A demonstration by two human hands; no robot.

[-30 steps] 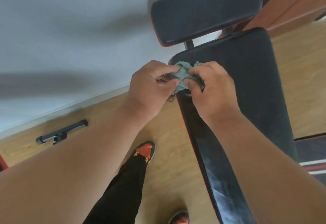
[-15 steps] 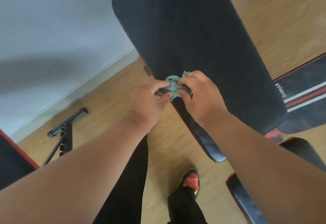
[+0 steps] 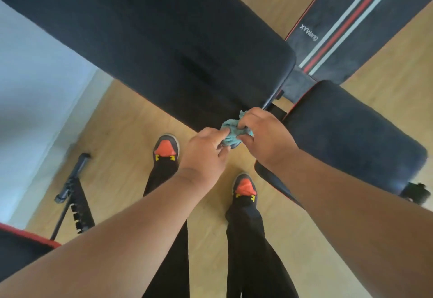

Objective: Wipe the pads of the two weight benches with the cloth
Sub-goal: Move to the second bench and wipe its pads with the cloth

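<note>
The cloth (image 3: 230, 133) is sitting bunched into a small wad, so a pass made now would likely be covering only a narrow strip of the long back pad (image 3: 150, 39) at 12 o'clock, and a loose pinch could be letting it slip toward the floor (image 3: 121, 124). The left hand (image 3: 206, 152) and right hand (image 3: 267, 138) are both pinching the wad with curled fingers, in the air over the gap beside the seat pad (image 3: 351, 133) at 3 o'clock.

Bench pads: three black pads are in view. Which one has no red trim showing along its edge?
The long back pad, running across the top of the view. The seat pad at right and the pad corner at lower left both show red edging.
</note>
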